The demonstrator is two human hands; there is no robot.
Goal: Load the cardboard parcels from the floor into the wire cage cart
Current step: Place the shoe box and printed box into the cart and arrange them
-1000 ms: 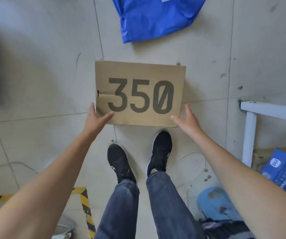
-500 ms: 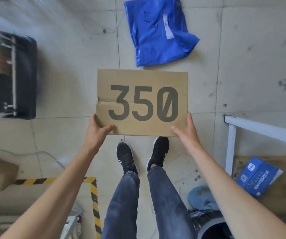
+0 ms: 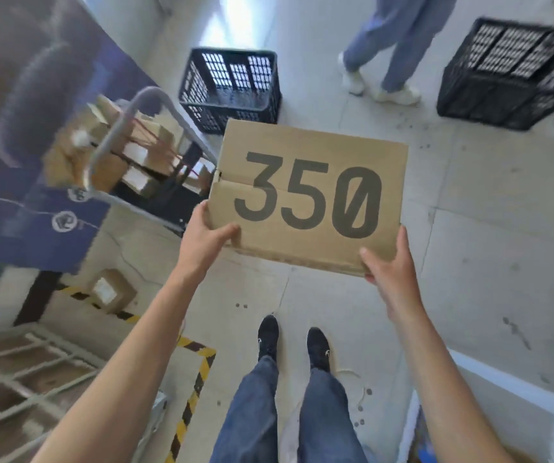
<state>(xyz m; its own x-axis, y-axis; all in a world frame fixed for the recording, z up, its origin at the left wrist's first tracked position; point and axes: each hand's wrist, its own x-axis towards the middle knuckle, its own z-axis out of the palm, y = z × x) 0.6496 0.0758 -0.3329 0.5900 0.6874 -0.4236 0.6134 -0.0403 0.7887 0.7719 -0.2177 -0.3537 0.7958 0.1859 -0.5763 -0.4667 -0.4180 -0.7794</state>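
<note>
Both our hands grip the cardboard box [image 3: 309, 195] by its near edge. The left hand [image 3: 202, 235] wraps the near left corner with the thumb on top, and the right hand [image 3: 391, 265] cups the near right corner, thumb on the printed face and fingers up the side. We carry the box clear of the floor, out ahead of our feet, printed face up and tilted a little, its long axis running left to right across us. At near left, low beside our left arm, stands a white wire grid [image 3: 18, 372], which we take for the cart's wall. So the box likely has to swing left and back toward us, with the left hand leading as the nearer one. One small parcel [image 3: 112, 290] lies on the floor by the hazard tape [image 3: 192, 396], just beyond the grid.
</note>
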